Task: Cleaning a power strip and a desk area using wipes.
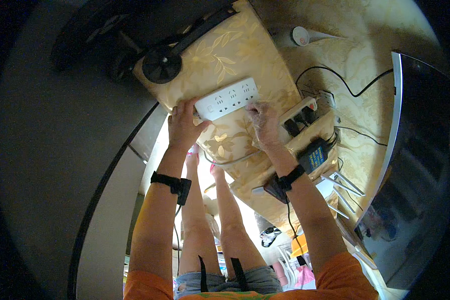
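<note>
A white power strip [230, 98] with three groups of sockets and a switch lies at a slant on a floral-patterned covered table [198, 84]. My left hand [185, 125] is at its left end, thumb and fingers around the lower corner. My right hand [264, 122] is beside the strip's lower right edge, its fingers curled. That hand is blurred, and whether a small thing is pinched in it cannot be seen. A pale cable [228, 164] arcs along the table's near edge, between my forearms.
A second power strip [300, 112] with black plugs lies right of my right hand, near a dark adapter box [312, 157] with a printed label. A black round base [162, 64] stands at the far left. A dark screen [416, 150] rises at the right. A white rack [343, 189] stands nearby.
</note>
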### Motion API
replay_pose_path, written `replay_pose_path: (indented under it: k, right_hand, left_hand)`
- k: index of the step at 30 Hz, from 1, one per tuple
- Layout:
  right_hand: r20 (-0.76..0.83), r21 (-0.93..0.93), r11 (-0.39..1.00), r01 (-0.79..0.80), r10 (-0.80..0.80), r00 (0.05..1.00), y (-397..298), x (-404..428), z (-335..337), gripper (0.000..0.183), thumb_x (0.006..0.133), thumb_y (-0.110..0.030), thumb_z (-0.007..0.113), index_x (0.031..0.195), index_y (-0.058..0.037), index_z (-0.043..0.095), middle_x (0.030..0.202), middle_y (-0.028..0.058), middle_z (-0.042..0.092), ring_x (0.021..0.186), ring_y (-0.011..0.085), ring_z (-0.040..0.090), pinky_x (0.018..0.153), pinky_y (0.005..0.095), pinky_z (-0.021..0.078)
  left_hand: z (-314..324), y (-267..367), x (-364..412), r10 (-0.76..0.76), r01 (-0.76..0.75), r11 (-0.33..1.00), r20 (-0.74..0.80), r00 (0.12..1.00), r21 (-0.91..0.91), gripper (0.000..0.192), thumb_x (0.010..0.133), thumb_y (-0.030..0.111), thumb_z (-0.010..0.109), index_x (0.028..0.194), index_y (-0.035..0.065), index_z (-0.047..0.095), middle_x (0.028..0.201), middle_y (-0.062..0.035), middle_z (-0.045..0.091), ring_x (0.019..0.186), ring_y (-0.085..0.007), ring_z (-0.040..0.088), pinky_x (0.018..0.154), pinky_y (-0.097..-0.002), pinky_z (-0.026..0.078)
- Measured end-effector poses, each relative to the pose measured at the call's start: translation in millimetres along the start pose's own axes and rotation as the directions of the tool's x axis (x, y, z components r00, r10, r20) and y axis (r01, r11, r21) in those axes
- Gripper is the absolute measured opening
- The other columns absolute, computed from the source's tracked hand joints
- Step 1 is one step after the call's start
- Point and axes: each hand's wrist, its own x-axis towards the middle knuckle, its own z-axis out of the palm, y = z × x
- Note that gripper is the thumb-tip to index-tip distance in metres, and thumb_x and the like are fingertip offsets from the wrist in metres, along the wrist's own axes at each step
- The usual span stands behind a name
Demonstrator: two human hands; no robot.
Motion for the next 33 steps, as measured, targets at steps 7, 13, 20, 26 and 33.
replay_pose_path:
  k: [7, 13, 20, 26, 33]
  right_hand:
    - [-0.092, -0.160, 0.854, 0.495, -0.512, 0.854, -29, 34, 1, 0.016, 0.087, -0.016, 0.057, 0.089, -0.0002, 0.060, 0.087, 0.0154, 0.060, 0.076, 0.0281, 0.059, 0.068, 0.0372, 0.0482]
    - [-0.078, -0.174, 0.860, 0.479, -0.497, 0.864, -23, -4, 7, 0.012, 0.084, -0.013, 0.062, 0.092, -0.0031, 0.063, 0.088, 0.0170, 0.062, 0.078, 0.0322, 0.062, 0.069, 0.0382, 0.0508]
    - [-0.038, 0.002, 0.875, 0.484, -0.484, 0.874, -27, -10, 37, 0.013, 0.086, -0.013, 0.059, 0.094, -0.0030, 0.063, 0.091, 0.0159, 0.061, 0.084, 0.0322, 0.061, 0.076, 0.0381, 0.0495]
    - [0.068, -0.164, 0.785, 0.597, -0.595, 0.801, -53, -2, 51, 0.018, 0.089, -0.016, 0.056, 0.099, -0.0016, 0.061, 0.098, 0.0192, 0.059, 0.091, 0.0347, 0.057, 0.080, 0.0404, 0.0468]
    - [0.013, -0.243, 0.817, 0.523, -0.536, 0.844, -15, -32, 73, 0.015, 0.084, -0.010, 0.060, 0.098, -0.0041, 0.063, 0.092, 0.0157, 0.060, 0.089, 0.0328, 0.059, 0.078, 0.0399, 0.0496]
  left_hand:
    - [0, 5, 3, -0.010, 0.010, 1.000, 0.028, 1.000, -0.006, 0.077, 0.064, 0.031, 0.081, 0.131, 0.0162, 0.044, 0.121, -0.0107, 0.049, 0.116, -0.0325, 0.047, 0.091, -0.0485, 0.042]
    - [2, -6, -1, -0.008, 0.008, 1.000, -0.010, 1.000, 0.026, 0.078, 0.065, 0.033, 0.080, 0.131, 0.0166, 0.043, 0.126, -0.0117, 0.047, 0.120, -0.0327, 0.044, 0.093, -0.0486, 0.041]
    - [3, -1, 0, -0.005, 0.005, 1.000, 0.009, 1.000, -0.029, 0.077, 0.065, 0.033, 0.080, 0.131, 0.0164, 0.044, 0.123, -0.0113, 0.047, 0.118, -0.0326, 0.045, 0.093, -0.0480, 0.040]
    - [1, -3, -4, -0.035, 0.036, 0.998, -0.018, 0.999, 0.057, 0.076, 0.065, 0.032, 0.080, 0.130, 0.0164, 0.045, 0.122, -0.0111, 0.048, 0.116, -0.0323, 0.046, 0.092, -0.0471, 0.041]
    - [4, 0, -3, -0.006, 0.007, 1.000, -0.036, 0.999, 0.002, 0.076, 0.064, 0.031, 0.081, 0.130, 0.0163, 0.046, 0.123, -0.0112, 0.048, 0.118, -0.0314, 0.045, 0.094, -0.0461, 0.039]
